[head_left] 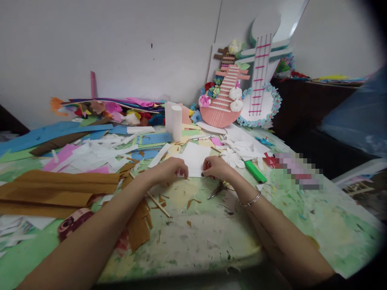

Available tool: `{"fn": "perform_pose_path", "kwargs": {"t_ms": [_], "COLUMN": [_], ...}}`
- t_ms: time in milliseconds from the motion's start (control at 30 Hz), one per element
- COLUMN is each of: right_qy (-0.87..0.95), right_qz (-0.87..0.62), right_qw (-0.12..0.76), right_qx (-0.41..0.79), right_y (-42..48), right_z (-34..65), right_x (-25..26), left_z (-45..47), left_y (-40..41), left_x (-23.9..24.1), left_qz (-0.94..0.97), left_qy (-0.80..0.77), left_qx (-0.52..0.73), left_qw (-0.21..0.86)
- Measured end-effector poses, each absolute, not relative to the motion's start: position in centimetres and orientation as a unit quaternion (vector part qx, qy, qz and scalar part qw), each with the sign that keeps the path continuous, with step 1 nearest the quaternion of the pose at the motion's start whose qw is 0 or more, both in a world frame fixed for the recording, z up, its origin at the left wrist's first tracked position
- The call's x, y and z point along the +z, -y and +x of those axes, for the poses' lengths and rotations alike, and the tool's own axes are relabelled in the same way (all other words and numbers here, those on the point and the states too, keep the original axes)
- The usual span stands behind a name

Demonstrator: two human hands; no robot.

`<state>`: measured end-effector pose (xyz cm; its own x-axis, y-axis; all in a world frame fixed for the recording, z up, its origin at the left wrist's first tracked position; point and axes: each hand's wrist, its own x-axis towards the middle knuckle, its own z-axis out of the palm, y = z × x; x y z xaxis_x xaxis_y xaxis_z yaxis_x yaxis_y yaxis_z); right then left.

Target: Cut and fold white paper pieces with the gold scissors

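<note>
A sheet of white paper [195, 156] lies flat between my two hands near the middle of the table. My left hand [171, 169] has its fingers curled together at the paper's lower left; what they hold, if anything, is too small to make out. At the lower right edge, my right hand [216, 167] pinches the paper between thumb and finger, and a bracelet circles that wrist. Just below this hand rest scissors [218, 190], partly hidden by it. A thin wooden stick [159, 204] slants beside my left forearm, among brown paper scraps [193, 202].
Brown crepe paper [57, 189] spreads at left, near a dark red patterned object [74, 221]. A white paper cylinder [176, 123] stands behind the sheet. A green cutter [254, 171] lies at right. Decorated paper instruments [222, 102] lean on the wall.
</note>
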<state>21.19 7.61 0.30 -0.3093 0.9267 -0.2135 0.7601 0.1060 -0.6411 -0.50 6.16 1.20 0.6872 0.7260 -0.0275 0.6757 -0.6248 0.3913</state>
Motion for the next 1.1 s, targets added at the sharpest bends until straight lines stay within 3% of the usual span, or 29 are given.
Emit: {"fn": "perform_pose_path", "kwargs": {"t_ms": [400, 800, 1100], "right_qy": [0.736, 0.748, 0.836], "right_qz": [-0.568, -0.565, -0.497], "right_qw": [0.115, 0.100, 0.110], "right_qx": [0.351, 0.334, 0.204], "right_y": [-7.5, -7.3, -6.5], "right_z": [21.2, 21.1, 20.2], "right_x": [0.4, 0.7, 1.2], "left_z": [-0.6, -1.5, -1.3], "left_y": [-6.0, -6.2, -6.1], "left_x": [1.0, 1.6, 1.3], "left_qz": [0.920, 0.904, 0.876], "left_qy": [-0.349, -0.408, -0.455], "left_qx": [0.031, 0.015, 0.064], "left_qw": [0.174, 0.130, 0.146]}}
